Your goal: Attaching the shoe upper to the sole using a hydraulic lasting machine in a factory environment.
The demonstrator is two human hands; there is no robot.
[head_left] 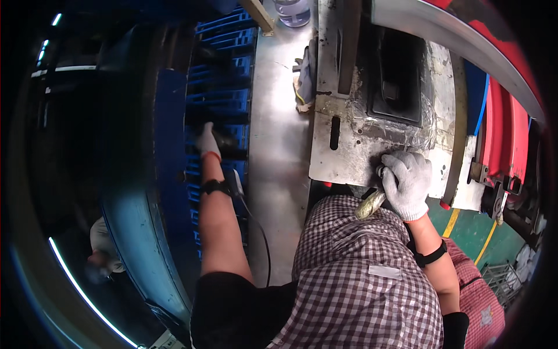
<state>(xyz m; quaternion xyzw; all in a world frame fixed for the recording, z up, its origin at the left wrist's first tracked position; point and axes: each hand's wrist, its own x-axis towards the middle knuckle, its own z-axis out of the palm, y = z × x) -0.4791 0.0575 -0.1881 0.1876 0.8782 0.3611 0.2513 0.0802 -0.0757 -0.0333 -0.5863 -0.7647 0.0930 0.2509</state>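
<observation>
My left hand (208,142), in a white glove with a red cuff, reaches over blue slats on the left. It is beside a shiny black piece (226,139); its thumb shows, but shadow hides the other fingers, so I cannot tell its grip. My right hand (407,181), also gloved, is at the near edge of a worn metal plate (343,157). Its fingers are curled round a tool whose handle (370,205) is wrapped in yellowish tape and sticks out toward my apron. The tool's working end is hidden. A black rectangular block (398,78) sits on the plate under clear film.
Blue slats (224,43) run along the left of a bare metal strip (279,145). A cloth (306,81) lies by the plate, and a clear container (293,13) stands at the back. A cable (264,232) trails beside my left arm. Red machine parts (503,134) stand on the right.
</observation>
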